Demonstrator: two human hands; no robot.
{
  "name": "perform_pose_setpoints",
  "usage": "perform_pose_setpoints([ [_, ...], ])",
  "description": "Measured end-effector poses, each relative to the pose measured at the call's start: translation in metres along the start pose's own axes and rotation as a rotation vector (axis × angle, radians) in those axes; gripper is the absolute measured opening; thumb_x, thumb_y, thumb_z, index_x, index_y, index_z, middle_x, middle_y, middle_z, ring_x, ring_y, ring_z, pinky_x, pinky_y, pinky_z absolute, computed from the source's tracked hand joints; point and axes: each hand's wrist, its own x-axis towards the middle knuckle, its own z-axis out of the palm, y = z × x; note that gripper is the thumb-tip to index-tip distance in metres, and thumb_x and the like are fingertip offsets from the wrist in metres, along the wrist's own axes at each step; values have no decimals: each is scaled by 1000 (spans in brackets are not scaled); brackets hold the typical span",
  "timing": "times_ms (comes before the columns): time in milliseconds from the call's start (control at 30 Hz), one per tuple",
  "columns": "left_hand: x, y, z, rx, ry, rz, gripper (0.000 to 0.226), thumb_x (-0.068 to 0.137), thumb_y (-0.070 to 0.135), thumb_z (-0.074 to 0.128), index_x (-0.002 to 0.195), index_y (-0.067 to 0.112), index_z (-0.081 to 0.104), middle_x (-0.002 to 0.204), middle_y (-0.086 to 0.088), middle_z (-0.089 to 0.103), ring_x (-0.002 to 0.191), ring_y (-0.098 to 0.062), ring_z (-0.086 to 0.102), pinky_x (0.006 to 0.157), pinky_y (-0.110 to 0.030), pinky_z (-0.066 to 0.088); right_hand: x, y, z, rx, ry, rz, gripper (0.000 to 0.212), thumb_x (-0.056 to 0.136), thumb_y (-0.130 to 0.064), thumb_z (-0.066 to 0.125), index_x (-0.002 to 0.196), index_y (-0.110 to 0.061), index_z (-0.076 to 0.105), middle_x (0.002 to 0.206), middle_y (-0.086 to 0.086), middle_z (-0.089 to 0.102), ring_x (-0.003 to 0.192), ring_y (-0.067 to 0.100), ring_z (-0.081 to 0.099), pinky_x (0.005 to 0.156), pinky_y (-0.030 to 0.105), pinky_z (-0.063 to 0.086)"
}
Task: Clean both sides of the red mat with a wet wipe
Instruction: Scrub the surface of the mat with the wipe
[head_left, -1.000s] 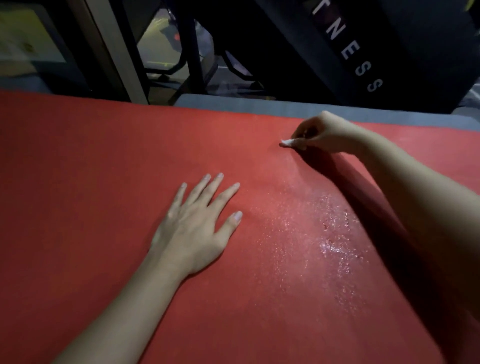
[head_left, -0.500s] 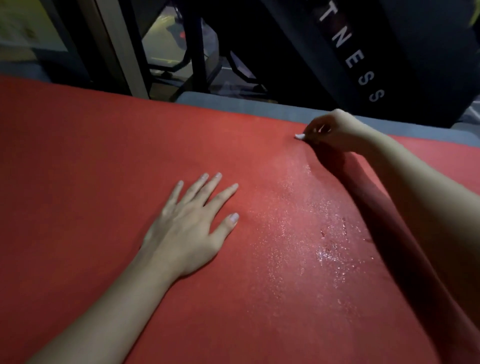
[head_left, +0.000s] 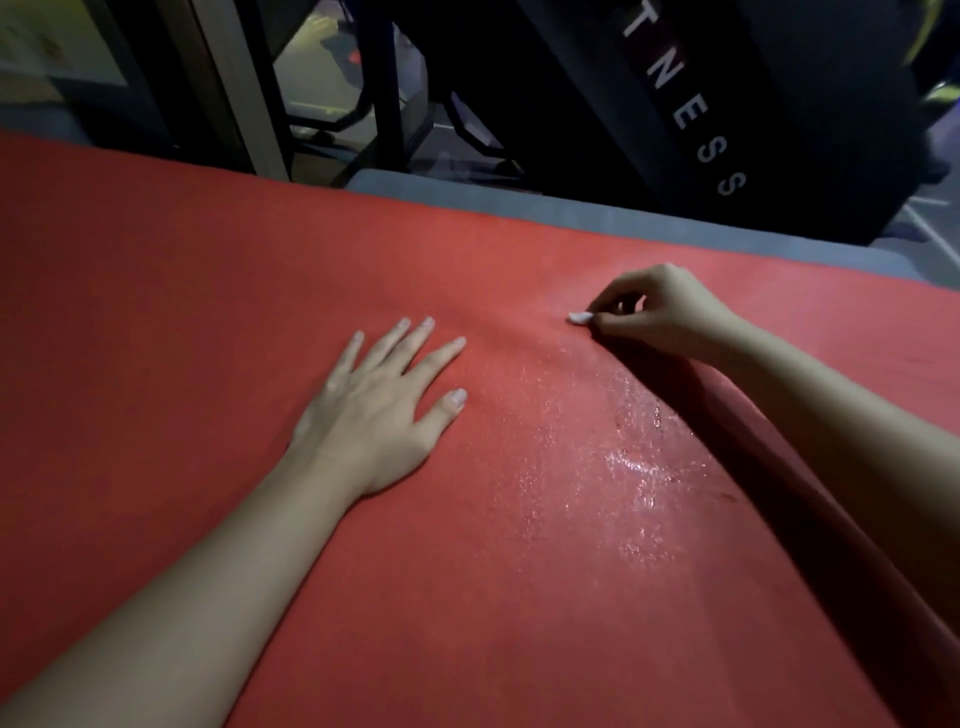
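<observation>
**Red mat with both hands in place, wipe at the far right**

The red mat (head_left: 156, 312) lies flat and fills nearly the whole view, from the near edge to a straight far edge. Its surface is matte and finely grained. The left hand (head_left: 379, 410) rests palm down near the middle of the mat, its fingers straight and spread, pointing far and slightly right. The right hand (head_left: 660, 312) reaches in from the right, farther away than the left hand and well apart from it. Its curled fingers and thumb pinch a small white wad, the wet wipe (head_left: 579, 317), whose tip touches the mat just left of the fingertips. A glistening wet patch (head_left: 623, 457) runs from the wipe toward the near right, between the two forearms, with shiny beads and streaks on the grain. Beyond the mat's far edge a strip of dull grey surface (head_left: 571, 213) shows. Behind it stand a pale upright post (head_left: 239, 93) and a dark slanted panel (head_left: 779, 62) bearing the white letters "NESS".
</observation>
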Motion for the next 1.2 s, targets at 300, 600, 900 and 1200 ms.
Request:
perform_pose_setpoints([
  [300, 0, 0, 1, 11, -6, 1, 72, 92, 70, 6, 159, 45, 11, 170, 11, 6, 156, -8, 0, 127, -45, 4, -27, -30, 17, 57, 112, 94, 26, 77, -54, 78, 83, -28, 79, 74, -7, 71, 71, 8, 62, 68, 29, 47],
  [600, 1, -1, 2, 15, -2, 1, 62, 99, 62, 21, 158, 46, 16, 169, 10, 10, 156, -9, 3, 127, -45, 4, -60, -48, 20, -15, 164, 76, 12, 78, -20, 78, 90, -21, 79, 85, 0, 72, 76, 17, 64, 68, 28, 47],
  [900, 3, 0, 1, 12, -16, -8, 59, 101, 60, 25, 158, 48, 15, 170, 9, 8, 156, -9, 2, 127, -45, 2, -142, -99, 10, 148, -300, 4, 14, 76, -42, 78, 86, -32, 79, 82, -10, 72, 74, 5, 61, 62, 17, 44],
  [1200, -55, 28, -29, -39, 124, -61, 53, 101, 40, 48, 153, 30, 42, 164, -4, 31, 152, -21, 26, 124, -47, 16, -166, -125, 28, 79, -3, 72, 12, 80, -27, 78, 91, -22, 80, 86, 3, 71, 72, 13, 57, 60, 22, 35],
])
